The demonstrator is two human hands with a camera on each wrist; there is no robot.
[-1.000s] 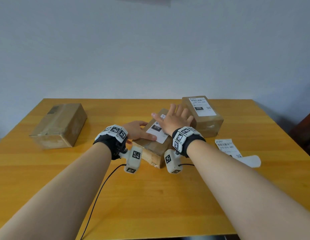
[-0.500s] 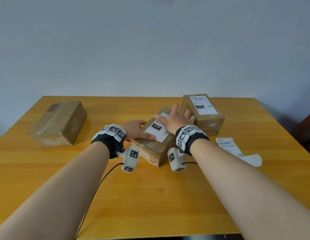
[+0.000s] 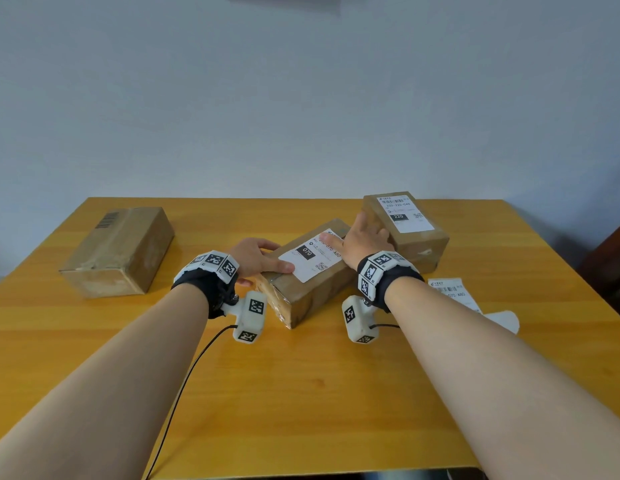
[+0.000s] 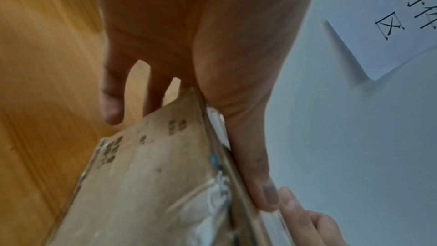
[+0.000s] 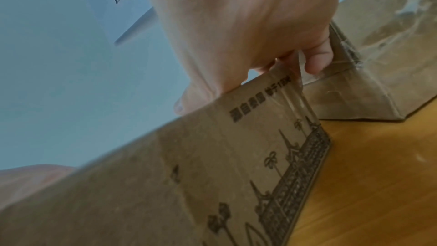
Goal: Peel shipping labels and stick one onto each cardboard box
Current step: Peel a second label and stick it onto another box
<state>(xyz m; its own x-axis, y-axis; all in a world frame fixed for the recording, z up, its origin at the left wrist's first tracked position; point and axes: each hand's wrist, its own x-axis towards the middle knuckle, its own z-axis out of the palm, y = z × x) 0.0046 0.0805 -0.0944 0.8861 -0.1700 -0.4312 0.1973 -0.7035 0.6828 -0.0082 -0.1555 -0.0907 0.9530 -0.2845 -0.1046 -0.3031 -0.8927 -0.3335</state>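
The middle cardboard box (image 3: pixel 301 296) lies at an angle on the table and carries a white "070" label (image 3: pixel 312 261) on its top. My left hand (image 3: pixel 263 259) grips its near left corner, thumb lying on the label's edge and fingers (image 4: pixel 111 104) down the side. My right hand (image 3: pixel 365 237) holds the far right end, with fingers (image 5: pixel 314 63) curled over the edge. In the wrist views the same box (image 4: pixel 153 175) (image 5: pixel 165 175) fills the lower frame. A second box (image 3: pixel 419 244) behind it bears a "220" label (image 3: pixel 403 213). A bare third box (image 3: pixel 124 247) sits at the left.
A loose strip of labels (image 3: pixel 448 289) and a peeled white backing (image 3: pixel 502 320) lie on the table (image 3: pixel 301 393) at the right. A black cable (image 3: pixel 183 386) trails from my left wrist toward the front edge. The labelled box (image 5: pixel 390 63) stands close beside my right fingers.
My right hand slid off the label toward the box's far right end and its fingers now curl over the edge. More of the label shows. The left hand stayed at its corner.
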